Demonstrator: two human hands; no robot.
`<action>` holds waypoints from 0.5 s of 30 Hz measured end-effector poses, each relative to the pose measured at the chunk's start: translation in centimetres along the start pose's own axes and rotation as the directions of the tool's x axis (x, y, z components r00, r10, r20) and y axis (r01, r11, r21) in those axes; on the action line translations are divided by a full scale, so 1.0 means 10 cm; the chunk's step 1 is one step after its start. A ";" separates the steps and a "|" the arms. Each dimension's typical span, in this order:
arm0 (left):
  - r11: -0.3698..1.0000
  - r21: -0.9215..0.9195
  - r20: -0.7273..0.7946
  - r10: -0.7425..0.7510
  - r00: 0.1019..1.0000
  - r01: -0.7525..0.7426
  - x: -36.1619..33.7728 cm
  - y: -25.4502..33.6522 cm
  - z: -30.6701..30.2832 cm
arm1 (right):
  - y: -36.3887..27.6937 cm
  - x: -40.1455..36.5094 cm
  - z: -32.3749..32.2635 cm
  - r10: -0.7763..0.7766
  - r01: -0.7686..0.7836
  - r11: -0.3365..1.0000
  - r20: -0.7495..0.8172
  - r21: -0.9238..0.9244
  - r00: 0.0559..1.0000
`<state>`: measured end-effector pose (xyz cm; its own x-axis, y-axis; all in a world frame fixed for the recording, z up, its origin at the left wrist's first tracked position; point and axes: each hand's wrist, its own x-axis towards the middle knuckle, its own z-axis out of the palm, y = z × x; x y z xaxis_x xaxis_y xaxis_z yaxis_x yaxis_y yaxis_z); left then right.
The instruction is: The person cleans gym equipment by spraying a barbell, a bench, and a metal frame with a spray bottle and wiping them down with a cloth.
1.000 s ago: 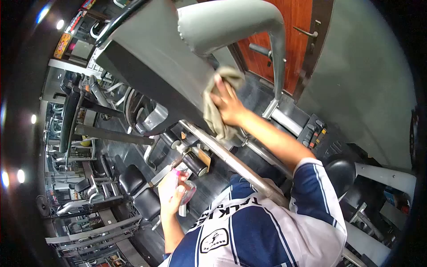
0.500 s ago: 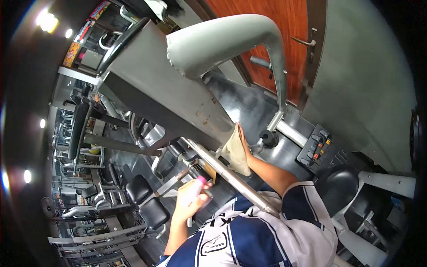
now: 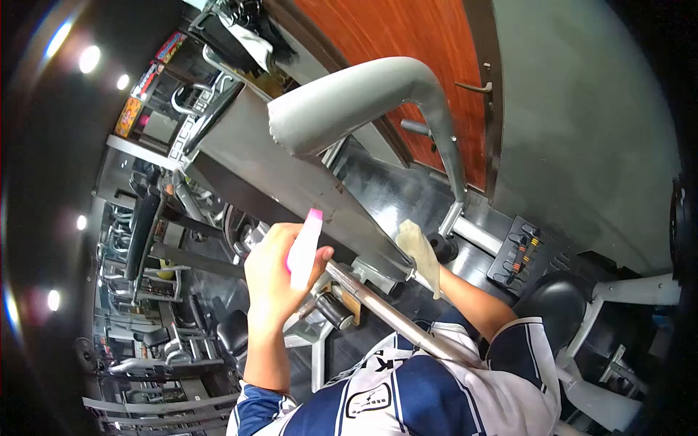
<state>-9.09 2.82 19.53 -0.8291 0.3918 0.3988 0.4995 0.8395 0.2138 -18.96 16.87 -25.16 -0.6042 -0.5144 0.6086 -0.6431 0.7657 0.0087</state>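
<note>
My left hand [image 3: 270, 272] is closed around a small white bottle with a pink top [image 3: 306, 251], possibly a spray bottle. The bottle is raised in front of the grey machine frame [image 3: 291, 182], which has scuffed patches on its face. On the other side, my right hand [image 3: 443, 280] holds a cream cloth [image 3: 419, 251] that drapes over its fingers and hides most of them. The cloth is beside the lower end of the frame; whether it touches cannot be made out. A metal bar [image 3: 389, 311] runs between my two arms towards my body.
A thick bent grey tube [image 3: 356, 98] arches from the frame above my hands. A black seat pad [image 3: 549, 305] and a rack plate with coloured handles [image 3: 520, 254] lie to the right. Behind are a wooden door [image 3: 400, 36] and a grey wall [image 3: 582, 131]. More gym machines fill the left.
My left hand has risen with the bottle towards the frame. My right hand and the cloth have shifted right, off the frame's lower end. The view has tilted slightly.
</note>
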 end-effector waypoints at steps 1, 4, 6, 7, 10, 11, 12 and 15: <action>1.000 0.014 -0.013 -0.009 1.000 0.009 0.08 0.07 0.00 | -0.07 -0.05 -0.01 -0.013 0.013 0.999 -0.004 -0.044 1.000; 0.998 0.047 -0.023 -0.040 0.999 0.041 0.28 0.20 0.01 | -0.32 -0.23 -0.04 -0.114 0.147 0.851 0.096 -0.504 0.989; 0.996 0.085 -0.020 -0.013 1.000 0.015 0.39 0.26 0.01 | -0.48 -0.34 -0.03 -0.177 0.303 0.157 0.275 -0.940 0.945; 0.996 0.087 -0.017 -0.005 1.000 0.007 0.43 0.31 0.01 | -0.55 -0.38 -0.03 -0.187 0.332 -0.127 0.351 -0.935 0.918; 0.981 0.195 0.008 -0.006 1.000 0.004 0.56 0.50 -0.02 | -0.68 -0.47 -0.03 -0.163 0.363 -0.394 0.453 -0.844 0.876; 0.981 0.194 0.010 0.001 1.000 -0.003 0.57 0.53 -0.02 | -0.70 -0.48 -0.04 -0.151 0.371 -0.425 0.468 -0.826 0.871; 0.977 0.215 0.012 -0.014 1.000 0.011 0.59 0.56 -0.03 | -0.72 -0.50 -0.04 -0.142 0.372 -0.450 0.477 -0.812 0.868; 0.974 0.222 0.016 -0.042 0.999 0.037 0.60 0.60 -0.06 | -0.78 -0.57 -0.05 -0.116 0.381 -0.491 0.493 -0.783 0.862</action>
<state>-10.89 9.99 23.76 -0.8531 0.3622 0.3755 0.3999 0.9162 0.0248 -10.32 14.01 -28.28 -0.6781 -0.7229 0.1327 0.4541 -0.2701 0.8490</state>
